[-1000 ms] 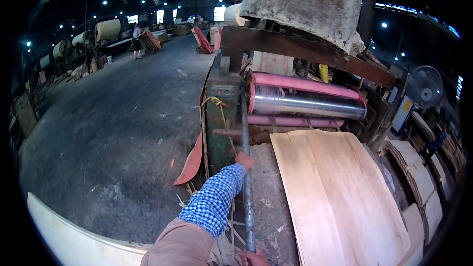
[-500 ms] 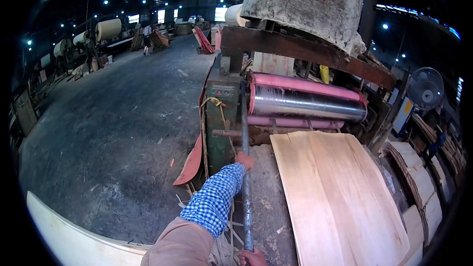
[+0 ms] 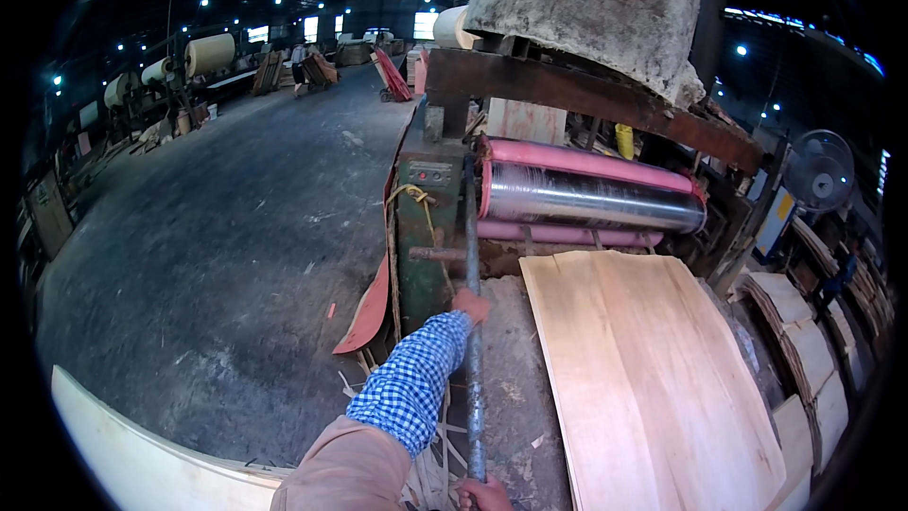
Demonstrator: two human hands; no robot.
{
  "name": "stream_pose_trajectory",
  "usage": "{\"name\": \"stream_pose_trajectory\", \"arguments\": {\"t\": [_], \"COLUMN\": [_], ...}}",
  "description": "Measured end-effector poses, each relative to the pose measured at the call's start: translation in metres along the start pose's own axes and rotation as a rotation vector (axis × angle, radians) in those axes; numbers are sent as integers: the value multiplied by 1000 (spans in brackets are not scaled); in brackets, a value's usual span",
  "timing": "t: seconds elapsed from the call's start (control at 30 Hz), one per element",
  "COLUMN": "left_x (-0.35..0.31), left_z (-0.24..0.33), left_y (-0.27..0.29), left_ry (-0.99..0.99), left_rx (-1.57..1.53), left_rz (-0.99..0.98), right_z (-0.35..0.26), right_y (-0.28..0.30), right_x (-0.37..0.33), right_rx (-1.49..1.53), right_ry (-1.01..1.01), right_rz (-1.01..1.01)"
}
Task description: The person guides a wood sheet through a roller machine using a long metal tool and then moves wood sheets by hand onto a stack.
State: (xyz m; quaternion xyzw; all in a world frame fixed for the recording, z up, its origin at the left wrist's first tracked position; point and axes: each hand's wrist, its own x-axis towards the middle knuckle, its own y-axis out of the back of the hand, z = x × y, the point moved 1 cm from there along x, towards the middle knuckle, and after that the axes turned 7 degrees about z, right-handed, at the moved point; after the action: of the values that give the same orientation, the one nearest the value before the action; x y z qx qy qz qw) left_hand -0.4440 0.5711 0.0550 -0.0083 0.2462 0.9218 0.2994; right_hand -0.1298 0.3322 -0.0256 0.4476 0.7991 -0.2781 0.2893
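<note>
My left hand (image 3: 470,306) is wrapped round the middle of a long grey metal pipe (image 3: 475,378); the arm behind it wears a blue checked sleeve. At the lower edge my right hand (image 3: 484,492), partly cut off, grips the pipe's near end. The pipe's far end reaches the side of a green machine housing (image 3: 422,279) with a small button panel (image 3: 427,173). Beyond the pipe to the right are a shiny metal roller (image 3: 591,197) and pink rollers (image 3: 596,166). Wood veneer sheets (image 3: 653,369) lie in front of the rollers, right of the pipe.
Above the rollers, a crusted grey container (image 3: 586,14) rests on a rusty beam (image 3: 577,99). A fan (image 3: 820,175) and veneer stacks (image 3: 799,336) stand at right. A pale board (image 3: 151,449) lies lower left. Far off, a person (image 3: 299,71) is beside a loaded cart (image 3: 320,69).
The distant person has moved right, towards the loaded cart. Both my hands keep their hold on the pipe, which looks almost unmoved.
</note>
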Motion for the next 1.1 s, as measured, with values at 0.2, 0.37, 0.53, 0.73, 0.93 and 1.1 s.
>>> {"name": "stream_pose_trajectory", "arguments": {"t": [0.2,0.37,0.53,0.73,0.93,1.1], "left_x": [2,-1,-60,-38,-21,-22], "left_z": [-1,-10,18,14,5,17], "left_y": [-3,-6,0,13,5,16], "left_ry": [-3,12,15,49,-39,-23], "left_rx": [6,-44,-99,-51,142,26], "left_rz": [39,28,-27,-65,-86,-47], "right_z": [-2,1,4,9,80,64], "right_y": [0,10,24,23,45,29], "right_x": [-3,-9,-47,-34,41,41], "right_rx": [8,41,307,87,-166,-197], "right_ry": [15,-48,-52,31,336,371], "right_rz": [-20,-165,-128,-116,-48,-30]}}
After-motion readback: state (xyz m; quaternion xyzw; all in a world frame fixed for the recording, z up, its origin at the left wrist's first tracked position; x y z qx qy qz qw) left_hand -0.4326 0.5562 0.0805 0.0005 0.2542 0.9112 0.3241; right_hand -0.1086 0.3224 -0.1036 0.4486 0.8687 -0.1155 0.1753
